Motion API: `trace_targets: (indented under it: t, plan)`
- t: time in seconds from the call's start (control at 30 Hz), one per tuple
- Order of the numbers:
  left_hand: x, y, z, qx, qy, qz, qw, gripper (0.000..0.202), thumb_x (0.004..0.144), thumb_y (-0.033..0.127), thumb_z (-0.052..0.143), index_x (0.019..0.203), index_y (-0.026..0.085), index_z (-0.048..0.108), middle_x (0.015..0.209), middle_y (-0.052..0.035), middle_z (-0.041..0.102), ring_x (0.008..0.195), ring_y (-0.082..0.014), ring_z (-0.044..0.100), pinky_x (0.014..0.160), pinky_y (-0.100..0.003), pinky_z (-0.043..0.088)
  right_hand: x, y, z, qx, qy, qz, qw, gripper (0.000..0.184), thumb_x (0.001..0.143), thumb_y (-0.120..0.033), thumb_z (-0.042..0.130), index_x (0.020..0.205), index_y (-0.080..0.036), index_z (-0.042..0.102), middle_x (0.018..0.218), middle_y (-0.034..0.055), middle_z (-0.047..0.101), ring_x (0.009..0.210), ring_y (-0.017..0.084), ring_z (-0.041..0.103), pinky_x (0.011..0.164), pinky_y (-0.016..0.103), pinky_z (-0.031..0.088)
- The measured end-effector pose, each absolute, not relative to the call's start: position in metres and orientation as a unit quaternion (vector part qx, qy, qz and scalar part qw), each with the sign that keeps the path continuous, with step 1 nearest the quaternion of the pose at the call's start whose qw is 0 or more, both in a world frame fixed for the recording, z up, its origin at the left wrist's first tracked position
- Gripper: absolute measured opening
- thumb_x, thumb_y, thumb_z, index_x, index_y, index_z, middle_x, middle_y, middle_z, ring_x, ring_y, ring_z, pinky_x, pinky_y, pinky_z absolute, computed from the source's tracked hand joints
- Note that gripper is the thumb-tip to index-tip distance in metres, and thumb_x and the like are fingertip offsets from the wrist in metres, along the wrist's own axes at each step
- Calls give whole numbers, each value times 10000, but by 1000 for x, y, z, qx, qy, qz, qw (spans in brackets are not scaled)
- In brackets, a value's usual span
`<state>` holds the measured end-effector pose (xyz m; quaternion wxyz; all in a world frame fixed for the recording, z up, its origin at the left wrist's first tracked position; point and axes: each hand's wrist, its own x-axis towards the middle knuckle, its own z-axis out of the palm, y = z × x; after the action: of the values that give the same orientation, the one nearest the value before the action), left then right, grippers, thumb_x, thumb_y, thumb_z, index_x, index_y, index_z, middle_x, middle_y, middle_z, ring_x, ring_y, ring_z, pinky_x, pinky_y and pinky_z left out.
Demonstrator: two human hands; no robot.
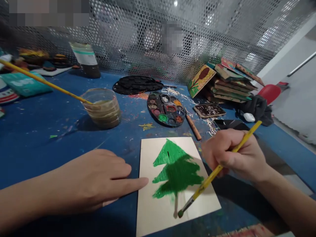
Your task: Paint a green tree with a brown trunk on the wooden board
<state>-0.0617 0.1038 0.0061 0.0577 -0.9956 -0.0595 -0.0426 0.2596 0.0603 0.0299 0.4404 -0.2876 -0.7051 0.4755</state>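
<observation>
On the table (61, 110), a cup (112, 100) holds murky liquid (105, 116), a palette (162, 107) paints (163, 118).

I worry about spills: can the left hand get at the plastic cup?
Probably yes: nothing visible stands between the left hand and the plastic cup, whose yellow stick leans leftward.

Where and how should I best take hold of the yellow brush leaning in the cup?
Grip the brush by its handle, probably best from the left with the left hand: it slants up and out past the left rim of the cup, while its lower end sits inside.
</observation>
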Motion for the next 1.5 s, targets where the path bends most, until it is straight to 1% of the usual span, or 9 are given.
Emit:
trace_targets:
  t: [0.23, 0.43, 0.73, 0.83, 0.93, 1.07, 1.23, 1.4, 1.5]
  plan:
    - [-63, 102, 4, -993, -78, -37, 76, 629, 839, 18, 311, 1378, 342, 352, 677, 56, 511, 561, -162, 429, 539, -333, 218, 256, 56, 29, -279, -721, 472, 424, 228, 858, -360, 646, 695, -211, 589, 548, -23, 607, 439, 104, 515, 433, 235, 382]
    - [-63, 101, 4, -993, -88, -35, 69, 642, 831, 17, 327, 1373, 358, 352, 663, 57, 521, 552, -159, 433, 536, -332, 240, 257, 55, 30, -288, -741, 454, 403, 216, 869, -318, 624, 691, -205, 578, 549, -19, 592, 454, 104, 504, 447, 240, 380]
    - [-63, 101, 5, -993, -88, -38, 62, 641, 833, 13, 333, 1372, 358, 341, 661, 58, 523, 558, -161, 429, 545, -325, 238, 263, 61, 37, -324, -755, 370, 433, 230, 883, -290, 618, 675, -194, 591, 528, -29, 569, 445, 94, 504, 429, 238, 386]
    - [-63, 100, 5, -994, -84, -33, 66, 630, 835, 18, 324, 1374, 345, 336, 662, 55, 519, 553, -163, 430, 543, -330, 230, 264, 59, 40, -304, -755, 376, 442, 212, 896, -282, 597, 702, -199, 585, 534, -30, 550, 442, 101, 503, 434, 256, 387]
    - [-63, 101, 5, -994, -81, -17, 73, 640, 842, 15, 308, 1389, 348, 303, 669, 59, 519, 554, -163, 438, 546, -333, 229, 260, 55, 41, -250, -777, 397, 419, 199, 896, -291, 592, 719, -202, 564, 575, -12, 563, 466, 113, 518, 454, 273, 405]
    - [-63, 101, 5, -994, -79, -21, 72, 658, 840, 23, 316, 1409, 351, 273, 676, 61, 520, 555, -161, 444, 549, -332, 243, 255, 53, 40, -252, -797, 383, 394, 229, 879, -322, 617, 696, -205, 545, 565, -11, 565, 472, 120, 534, 453, 272, 407]
    - [-65, 101, 3, -994, -85, -24, 69, 656, 824, 12, 326, 1381, 359, 326, 679, 59, 533, 564, -160, 449, 548, -332, 246, 259, 53, 38, -299, -760, 374, 439, 179, 896, -277, 589, 730, -209, 591, 566, -20, 570, 475, 116, 522, 443, 273, 394]
    - [-64, 102, 2, -994, -83, -35, 64, 650, 820, 44, 369, 1387, 363, 341, 686, 60, 539, 572, -156, 449, 554, -321, 266, 260, 53, 38, -293, -780, 380, 402, 214, 895, -327, 598, 716, -211, 585, 563, -27, 578, 475, 110, 530, 449, 261, 405]
    - [-64, 103, 2, -994, -83, -32, 64, 659, 816, 40, 362, 1391, 361, 329, 691, 57, 542, 572, -161, 454, 552, -324, 260, 260, 54, 37, -340, -750, 352, 445, 214, 899, -311, 598, 712, -208, 596, 539, -41, 581, 403, 85, 482, 389, 238, 363]
